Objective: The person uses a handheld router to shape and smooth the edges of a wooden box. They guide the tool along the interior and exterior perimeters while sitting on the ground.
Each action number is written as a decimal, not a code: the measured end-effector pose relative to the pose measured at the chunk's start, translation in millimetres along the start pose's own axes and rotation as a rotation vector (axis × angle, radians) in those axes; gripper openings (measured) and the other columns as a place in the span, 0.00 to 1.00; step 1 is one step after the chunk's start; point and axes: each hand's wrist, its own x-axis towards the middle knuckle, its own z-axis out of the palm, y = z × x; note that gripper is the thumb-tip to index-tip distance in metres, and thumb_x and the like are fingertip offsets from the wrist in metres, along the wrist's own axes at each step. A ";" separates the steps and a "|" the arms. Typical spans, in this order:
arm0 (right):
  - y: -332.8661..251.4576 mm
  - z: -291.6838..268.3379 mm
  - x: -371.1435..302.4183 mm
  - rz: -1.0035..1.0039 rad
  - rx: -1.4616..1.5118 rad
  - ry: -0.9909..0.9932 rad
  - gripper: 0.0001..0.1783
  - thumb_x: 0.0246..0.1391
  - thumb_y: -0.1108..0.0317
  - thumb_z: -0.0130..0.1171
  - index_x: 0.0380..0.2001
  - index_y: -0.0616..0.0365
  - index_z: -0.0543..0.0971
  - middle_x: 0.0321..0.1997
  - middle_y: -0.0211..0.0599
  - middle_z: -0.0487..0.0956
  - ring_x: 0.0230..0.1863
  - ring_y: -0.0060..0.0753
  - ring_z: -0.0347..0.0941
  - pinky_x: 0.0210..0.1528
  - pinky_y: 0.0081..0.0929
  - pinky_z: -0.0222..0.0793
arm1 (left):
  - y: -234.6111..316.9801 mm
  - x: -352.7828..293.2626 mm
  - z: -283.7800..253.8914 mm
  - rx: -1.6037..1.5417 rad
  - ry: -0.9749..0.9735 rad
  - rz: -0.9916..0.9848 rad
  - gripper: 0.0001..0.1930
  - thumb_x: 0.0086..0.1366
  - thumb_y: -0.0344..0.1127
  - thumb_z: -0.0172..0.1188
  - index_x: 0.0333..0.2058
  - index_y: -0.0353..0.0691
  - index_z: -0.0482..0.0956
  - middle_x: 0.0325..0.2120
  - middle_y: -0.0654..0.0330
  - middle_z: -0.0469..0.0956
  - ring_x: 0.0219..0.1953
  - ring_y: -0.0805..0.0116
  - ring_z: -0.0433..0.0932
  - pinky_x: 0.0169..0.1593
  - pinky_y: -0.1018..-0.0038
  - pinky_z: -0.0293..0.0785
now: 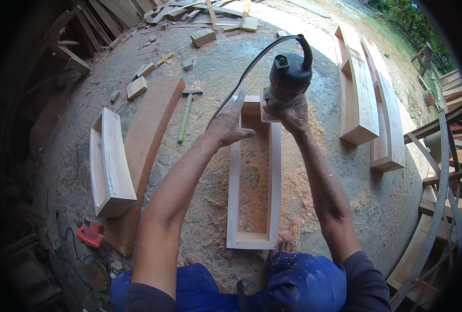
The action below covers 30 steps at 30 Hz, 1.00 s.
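Note:
A long, narrow wooden box frame lies on the floor in front of me, its short ends near and far. My right hand is closed round the lower body of a black-topped trim router, whose clear base sits at the frame's far right corner. The router's bit is hidden from view. At the far left corner, my left hand rests against the frame's side, fingers stretched forward and thumb spread inward. A black cord loops from the router's top down behind my left hand.
Left of me lie another box frame, a thick plank, a green-handled hammer and a red power tool. Two more frames stand at the right. Scrap wood lies at the far side; shavings cover the floor.

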 end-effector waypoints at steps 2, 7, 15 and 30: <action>8.6 3.6 3.6 0.071 0.076 -0.001 0.46 0.45 0.70 0.79 0.65 0.53 0.64 0.57 0.33 0.80 0.57 0.28 0.79 0.60 0.31 0.77 | -5.4 19.4 0.8 -0.016 -0.030 0.049 0.70 0.50 0.49 0.83 0.79 0.37 0.38 0.76 0.40 0.55 0.77 0.46 0.58 0.78 0.61 0.57; 30.0 14.3 12.7 0.095 0.027 -0.025 0.46 0.44 0.70 0.79 0.64 0.54 0.64 0.56 0.33 0.80 0.57 0.27 0.79 0.59 0.31 0.77 | -22.1 59.4 11.4 -0.092 -0.009 0.207 0.62 0.51 0.45 0.83 0.77 0.42 0.50 0.72 0.44 0.63 0.74 0.49 0.64 0.76 0.61 0.63; 44.2 20.6 15.3 0.128 -0.045 0.001 0.45 0.42 0.67 0.78 0.62 0.57 0.65 0.54 0.34 0.80 0.54 0.29 0.79 0.58 0.31 0.76 | -35.8 83.8 28.2 -0.261 -0.150 0.179 0.41 0.54 0.40 0.81 0.65 0.43 0.69 0.54 0.55 0.81 0.56 0.59 0.83 0.59 0.62 0.80; 69.4 -0.9 26.3 0.203 0.018 -0.011 0.44 0.39 0.70 0.79 0.61 0.53 0.69 0.52 0.31 0.81 0.51 0.24 0.79 0.55 0.31 0.77 | -10.8 107.0 20.4 -0.068 -0.230 0.083 0.40 0.59 0.45 0.75 0.68 0.45 0.68 0.57 0.50 0.82 0.60 0.53 0.80 0.64 0.60 0.75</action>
